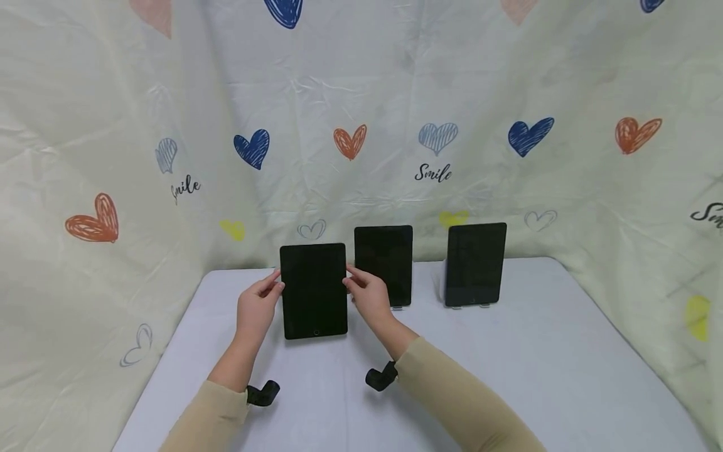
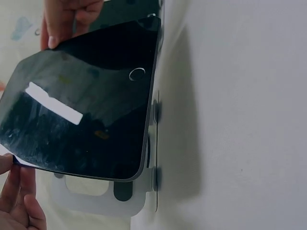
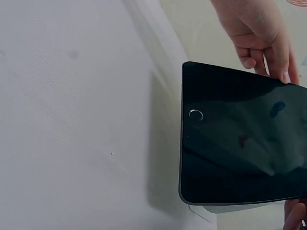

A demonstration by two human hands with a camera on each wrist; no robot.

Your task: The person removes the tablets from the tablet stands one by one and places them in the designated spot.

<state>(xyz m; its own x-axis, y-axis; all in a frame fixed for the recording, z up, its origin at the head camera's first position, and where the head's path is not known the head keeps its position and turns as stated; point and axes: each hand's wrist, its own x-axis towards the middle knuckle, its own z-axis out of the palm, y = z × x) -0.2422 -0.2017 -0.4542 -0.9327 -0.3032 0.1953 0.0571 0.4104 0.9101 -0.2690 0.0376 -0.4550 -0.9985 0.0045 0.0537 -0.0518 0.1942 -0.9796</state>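
The near tablet (image 1: pixel 314 290) stands upright on the white table (image 1: pixel 536 351), left of and a little in front of two others, and it is held by its side edges between both hands. In the head view the left hand (image 1: pixel 257 309) comes up from a beige sleeve with its fingers curled onto the left edge near the top, while the right hand (image 1: pixel 368 297) pinches the right edge at about the same height, the wrist bent back toward the person. Each wrist wears a dark strap. There are three tablets in all, each dark-screened: the held one, the middle tablet (image 1: pixel 385 264) just behind the right hand, and the right tablet (image 1: pixel 474 263) set apart on a pale stand. A cloth backdrop (image 1: pixel 395 94) printed with hearts closes in the table on three sides. From the left wrist camera the held tablet fills the frame with its round home button toward the table; the left hand's fingertips (image 2: pixel 19 203) press its corner at the lower left, the right hand's fingers grip the far edge at the top, and a clear stand (image 2: pixel 103 196) with two small feet sits under its bottom edge. From the right wrist camera the same screen shows, the left hand (image 3: pixel 259 33) clasping the far edge and a right fingertip barely visible at the lower corner.
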